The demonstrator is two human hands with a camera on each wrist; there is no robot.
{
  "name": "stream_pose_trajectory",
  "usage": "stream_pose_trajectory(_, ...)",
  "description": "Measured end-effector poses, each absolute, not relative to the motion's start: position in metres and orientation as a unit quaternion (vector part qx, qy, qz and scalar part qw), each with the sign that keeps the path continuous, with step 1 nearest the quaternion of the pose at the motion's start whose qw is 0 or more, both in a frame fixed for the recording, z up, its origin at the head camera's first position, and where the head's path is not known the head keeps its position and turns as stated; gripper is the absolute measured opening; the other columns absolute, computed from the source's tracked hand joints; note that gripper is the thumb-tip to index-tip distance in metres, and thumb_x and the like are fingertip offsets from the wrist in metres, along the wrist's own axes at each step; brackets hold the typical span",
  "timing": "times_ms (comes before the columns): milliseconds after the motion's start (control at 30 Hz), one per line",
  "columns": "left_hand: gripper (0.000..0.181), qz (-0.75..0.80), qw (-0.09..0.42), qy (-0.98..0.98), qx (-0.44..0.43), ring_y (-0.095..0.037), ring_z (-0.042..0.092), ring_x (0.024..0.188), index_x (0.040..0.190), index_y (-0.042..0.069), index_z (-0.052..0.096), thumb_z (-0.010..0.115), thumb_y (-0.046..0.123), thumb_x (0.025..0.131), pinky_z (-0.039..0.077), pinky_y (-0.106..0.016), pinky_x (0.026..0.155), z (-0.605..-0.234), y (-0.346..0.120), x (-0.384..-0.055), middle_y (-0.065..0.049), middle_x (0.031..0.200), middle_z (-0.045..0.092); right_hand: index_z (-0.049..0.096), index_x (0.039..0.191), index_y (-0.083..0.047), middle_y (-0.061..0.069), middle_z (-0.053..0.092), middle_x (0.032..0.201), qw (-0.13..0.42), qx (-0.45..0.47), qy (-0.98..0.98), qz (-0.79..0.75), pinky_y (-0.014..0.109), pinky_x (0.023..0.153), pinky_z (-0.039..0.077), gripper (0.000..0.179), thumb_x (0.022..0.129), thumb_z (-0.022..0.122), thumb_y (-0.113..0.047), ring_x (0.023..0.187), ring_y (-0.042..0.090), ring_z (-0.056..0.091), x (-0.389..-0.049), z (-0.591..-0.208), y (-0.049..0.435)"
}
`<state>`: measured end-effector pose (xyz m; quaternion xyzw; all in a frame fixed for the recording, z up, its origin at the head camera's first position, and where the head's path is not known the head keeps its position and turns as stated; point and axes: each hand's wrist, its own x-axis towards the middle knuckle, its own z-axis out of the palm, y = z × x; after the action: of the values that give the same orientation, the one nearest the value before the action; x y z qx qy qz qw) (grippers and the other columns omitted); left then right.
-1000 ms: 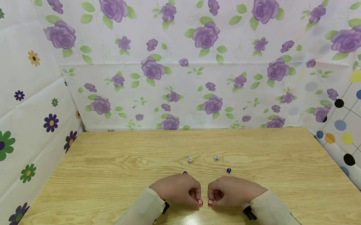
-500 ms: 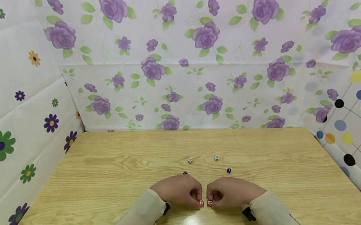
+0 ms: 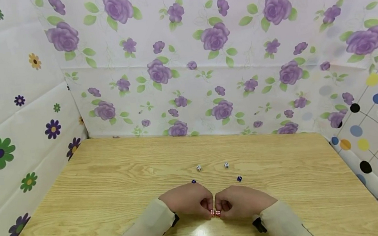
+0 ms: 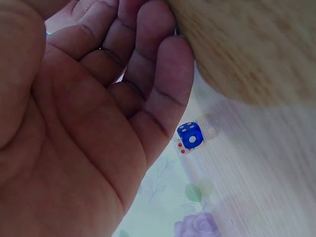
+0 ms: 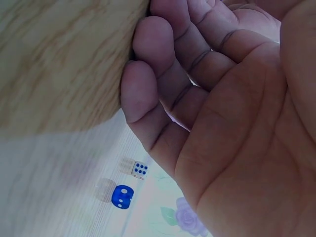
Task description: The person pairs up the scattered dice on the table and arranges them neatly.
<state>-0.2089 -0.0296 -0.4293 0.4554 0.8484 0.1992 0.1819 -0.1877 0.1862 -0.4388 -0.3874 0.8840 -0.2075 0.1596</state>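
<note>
Between left hand [image 3: 190, 201] and right hand [image 3: 244, 201], red white-dotted cubic dice [image 3: 212, 212], one pinched by each, have been drawn closer, seemingly almost joined.

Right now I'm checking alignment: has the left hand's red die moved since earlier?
Yes: the left red die shifted right, toward the other red die, relative to the left white die.

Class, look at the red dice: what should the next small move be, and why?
Probably nudge the left red die and right red die together: the left hand and right hand each pinch one, with at most a sliver between them.
</note>
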Motion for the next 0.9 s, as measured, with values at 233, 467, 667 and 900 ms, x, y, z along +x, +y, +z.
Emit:
stream_pose_trajectory(233,0.014,0.196,0.183,0.851,0.452,0.003,0.048,0.058,0.078,0.025,0.063,0.076,0.028,0.08,0.043,-0.016,0.055,-0.431,-0.029,-0.209,0.016,0.069,0.058,0.063,0.085,-0.024,-0.015,0.051,0.068,0.163,-0.38,0.886,-0.21,0.018,0.056,0.041,0.01,0.082,0.069,-0.016,0.06,-0.003,0.044,-0.187,-0.438,0.185)
stream_pose_trajectory(467,0.013,0.2,0.179,0.849,0.456,0.004,0.049,0.06,0.079,0.025,0.064,0.077,0.027,0.079,0.043,-0.015,0.056,-0.431,-0.029,-0.21,0.017,0.07,0.059,0.063,0.087,-0.025,-0.015,0.053,0.069,0.173,-0.367,0.889,-0.212,0.018,0.057,0.042,0.011,0.084,0.069,-0.016,0.06,-0.002,0.045,-0.188,-0.438,0.185)
stream_pose_trajectory(667,0.013,0.213,0.186,0.847,0.45,0.004,0.052,0.062,0.082,0.024,0.066,0.078,0.024,0.078,0.045,-0.016,0.059,-0.429,-0.033,-0.21,0.016,0.073,0.06,0.062,0.088,-0.024,-0.014,0.054,0.071,0.182,-0.364,0.887,-0.218,0.02,0.058,0.043,0.011,0.084,0.068,-0.015,0.061,-0.001,0.046,-0.188,-0.436,0.185)
stream_pose_trajectory(900,0.009,0.223,0.172,0.855,0.436,0.001,0.05,0.06,0.083,0.026,0.064,0.069,0.019,0.082,0.045,-0.019,0.059,-0.423,-0.044,-0.219,0.015,0.071,0.058,0.062,0.09,-0.026,-0.014,0.055,0.075,0.186,-0.343,0.892,-0.227,0.021,0.062,0.044,0.014,0.085,0.068,-0.015,0.065,0.001,0.048,-0.188,-0.434,0.195)
